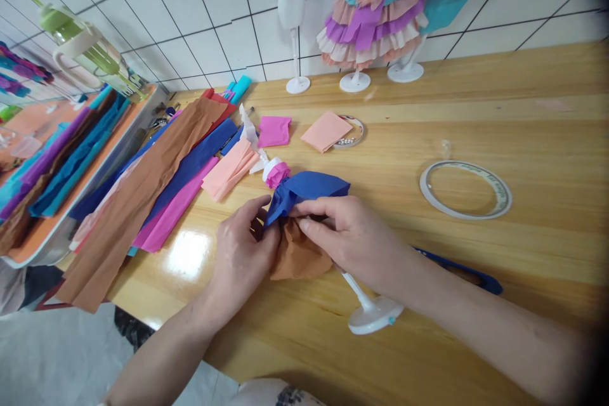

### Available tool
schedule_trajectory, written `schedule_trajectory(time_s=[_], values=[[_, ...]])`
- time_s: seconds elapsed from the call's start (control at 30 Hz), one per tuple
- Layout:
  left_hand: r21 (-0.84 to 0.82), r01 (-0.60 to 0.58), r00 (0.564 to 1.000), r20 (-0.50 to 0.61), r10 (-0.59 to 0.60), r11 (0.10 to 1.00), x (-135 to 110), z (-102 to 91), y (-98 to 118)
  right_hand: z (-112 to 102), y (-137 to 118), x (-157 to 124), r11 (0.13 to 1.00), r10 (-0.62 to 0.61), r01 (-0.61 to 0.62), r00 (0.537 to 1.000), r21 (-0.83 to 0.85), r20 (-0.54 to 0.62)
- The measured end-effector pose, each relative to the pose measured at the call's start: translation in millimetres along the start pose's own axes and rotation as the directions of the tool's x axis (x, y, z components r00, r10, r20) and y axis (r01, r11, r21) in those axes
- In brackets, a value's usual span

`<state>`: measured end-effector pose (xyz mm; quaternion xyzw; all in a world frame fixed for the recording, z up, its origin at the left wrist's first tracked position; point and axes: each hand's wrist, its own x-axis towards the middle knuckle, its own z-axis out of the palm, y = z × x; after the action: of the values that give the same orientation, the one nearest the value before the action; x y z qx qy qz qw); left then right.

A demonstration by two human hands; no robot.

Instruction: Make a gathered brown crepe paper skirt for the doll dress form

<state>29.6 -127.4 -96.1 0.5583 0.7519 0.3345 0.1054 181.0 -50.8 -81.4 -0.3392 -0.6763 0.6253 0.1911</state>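
A small white dress-form mannequin lies tilted over the table, its round base [375, 316] toward me. Pink paper [277, 173] wraps its top, and a brown crepe paper skirt [299, 254] hangs round its lower part. Blue crepe paper [316, 185] is gathered at the waist, puffing out above the brown. My left hand [247, 250] curls round the mannequin at the waist, thumb and fingers against the gathered paper. With thumb and forefinger, my right hand [340, 228] pinches the lower edge of the blue paper; the exact grip is partly hidden.
Crepe paper strips [157, 184] lie at left beside an orange tray [52, 222]. A green bottle [85, 44] stands behind. Folded peach paper [326, 131], a tape ring [504, 203] and a dark blue handled tool [480, 280] lie on the table. Dressed mannequins [375, 19] line the wall.
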Motion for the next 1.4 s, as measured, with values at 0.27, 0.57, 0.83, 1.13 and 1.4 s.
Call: schedule_trajectory(time_s=[0.27, 0.57, 0.83, 1.13, 1.4], values=[[-0.135, 0.059, 0.998, -0.007, -0.060, 0.989, 1.9, -3.1, 1.7, 7.2, -3.0, -2.2, 0.966, 0.088, -0.098, 0.995, 0.240, 0.050], [-0.038, -0.097, 0.995, -0.021, 0.097, 0.995, -1.3, -1.7, 3.9, 12.9, 5.7, -1.0, 0.955, -0.012, 0.000, 0.999, 0.295, 0.040], [-0.016, -0.239, 0.971, -0.037, 0.238, 0.971, -2.9, -2.1, 2.7, 8.8, 2.7, -4.1, 0.982, -0.058, 0.054, 0.998, 0.179, 0.013], [-0.012, -0.192, 0.981, -0.031, 0.191, 0.981, -1.9, -3.0, 0.2, 3.7, 1.1, -0.1, 0.950, -0.016, -0.001, 0.999, 0.312, 0.050], [-0.055, -0.201, 0.979, -0.039, 0.199, 0.978, 0.2, -0.7, -1.9, -3.9, -2.6, -0.3, 0.938, 0.062, -0.084, 0.995, 0.335, 0.075]])
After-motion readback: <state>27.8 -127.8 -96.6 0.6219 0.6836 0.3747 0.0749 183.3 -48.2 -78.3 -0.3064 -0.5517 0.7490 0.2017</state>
